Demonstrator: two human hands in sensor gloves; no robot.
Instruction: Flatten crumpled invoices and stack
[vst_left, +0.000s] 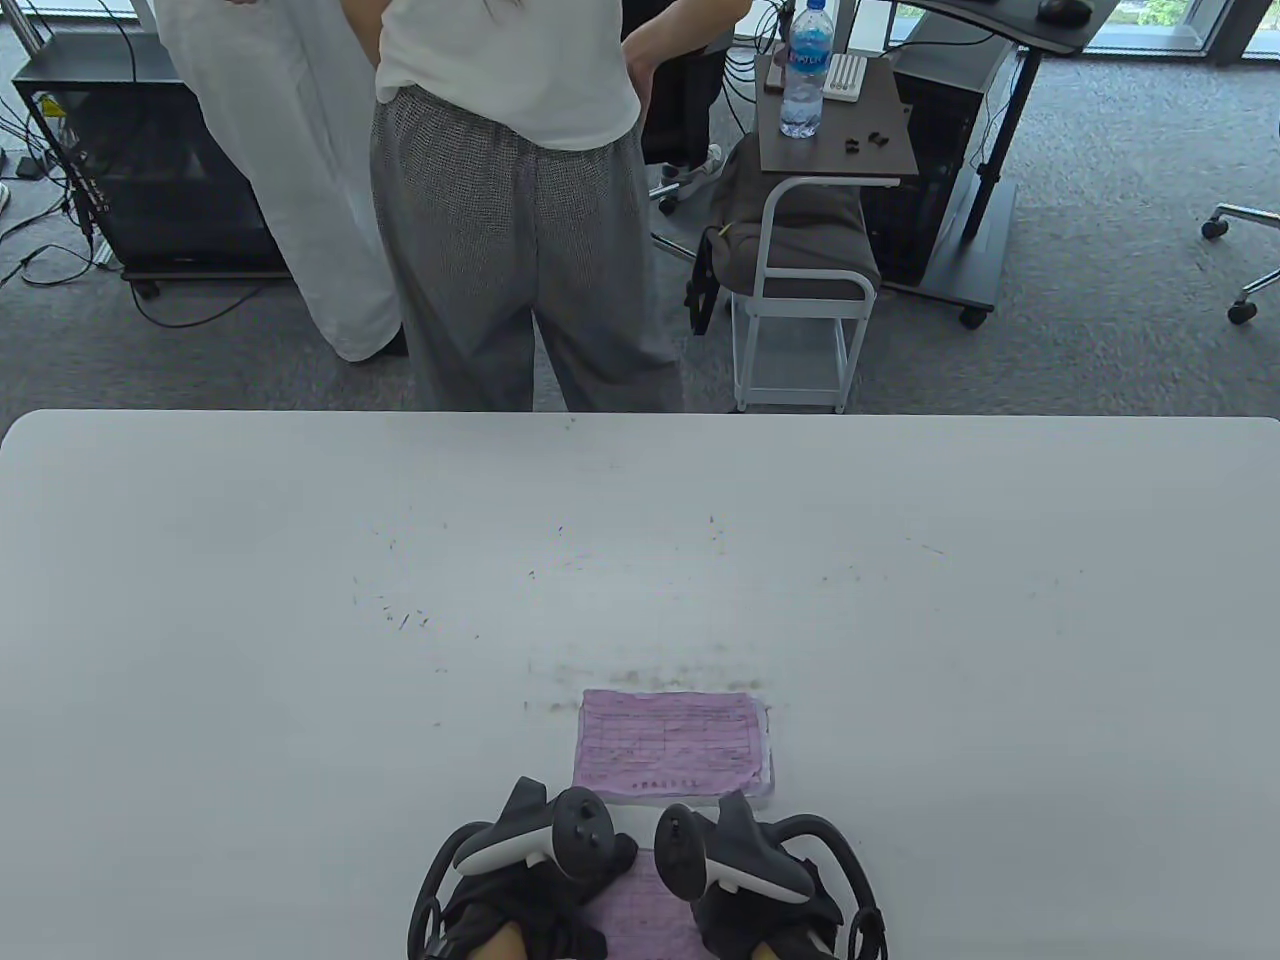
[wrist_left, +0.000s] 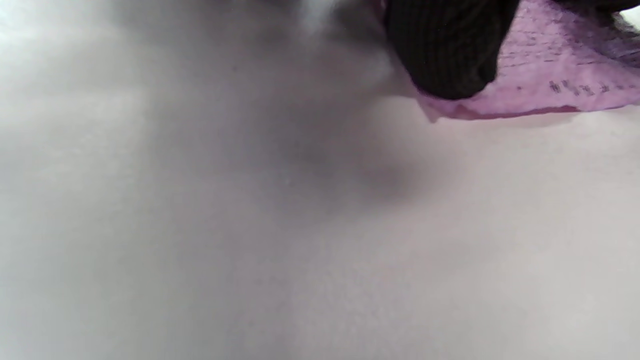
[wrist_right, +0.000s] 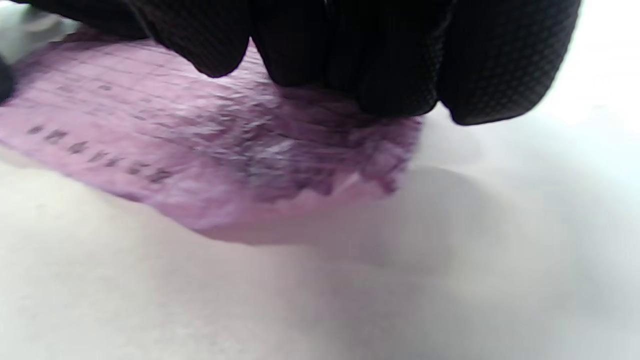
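White tabletop, scuffed with small dark marks, carries both gloved hands at its near edge. Left hand and right hand lie on a crumpled pink invoice, black fingertips pressing its wrinkled paper down; whether they pinch it I cannot tell. Just beyond sits a flat pink stack, its printed grid facing up. Across the table stand two people, beside a small cart carrying a water bottle.
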